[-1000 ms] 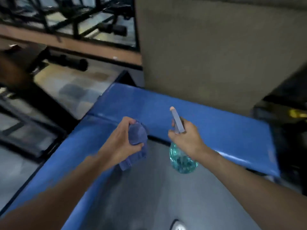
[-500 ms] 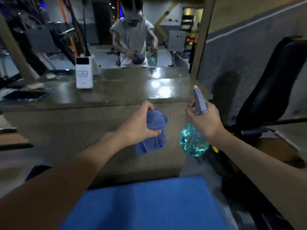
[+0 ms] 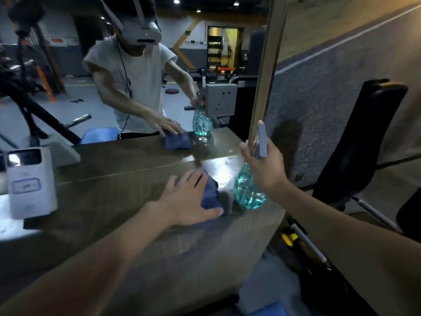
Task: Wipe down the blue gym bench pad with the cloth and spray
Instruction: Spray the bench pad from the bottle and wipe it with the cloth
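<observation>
Head view: your L hand (image 3: 186,201) lies flat, fingers spread, pressing the blue cloth (image 3: 210,192) onto the wooden ledge (image 3: 102,195) below the mirror (image 3: 91,87). At 3 o'clock of it, your R hand (image 3: 266,165) is wrapped round the teal spray bottle (image 3: 248,192); base on or just above the ledge, can't tell. The blue bench pad (image 3: 271,310) is a sliver at 6 o'clock, apart from both hands. Prob. no wiping on it now; pad's cleanliness unreadable.
</observation>
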Demonstrator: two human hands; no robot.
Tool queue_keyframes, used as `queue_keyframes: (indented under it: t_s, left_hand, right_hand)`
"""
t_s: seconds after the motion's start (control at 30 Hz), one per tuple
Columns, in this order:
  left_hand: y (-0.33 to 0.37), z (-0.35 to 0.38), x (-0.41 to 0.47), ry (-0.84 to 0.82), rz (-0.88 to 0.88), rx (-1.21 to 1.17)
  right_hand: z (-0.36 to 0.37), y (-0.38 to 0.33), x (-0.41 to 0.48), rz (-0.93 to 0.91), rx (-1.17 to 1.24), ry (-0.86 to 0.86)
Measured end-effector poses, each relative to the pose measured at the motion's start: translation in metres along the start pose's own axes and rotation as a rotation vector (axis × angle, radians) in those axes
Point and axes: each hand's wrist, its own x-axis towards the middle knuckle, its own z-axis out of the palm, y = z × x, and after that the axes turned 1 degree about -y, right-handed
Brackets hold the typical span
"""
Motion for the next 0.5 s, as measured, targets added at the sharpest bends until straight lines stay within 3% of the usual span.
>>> queue_keyframes:
  t_s: [0.1,0.27,0.5]
  left_hand:
    - [-0.005,0.019,0.002,0.057,0.090,-0.028]
    - [-0.016,0.021,0.027,0.087,0.119,-0.031]
    - [-0.018,0.022,0.038,0.101,0.128,-0.056]
  right_hand:
    - [0.009,0.007,0.016,0.011,-0.036,-0.007]
    - [-0.002,0.026,0.009,0.087,-0.332,-0.161]
    - [0.000,0.048,0.008,0.190,-0.239,-0.183]
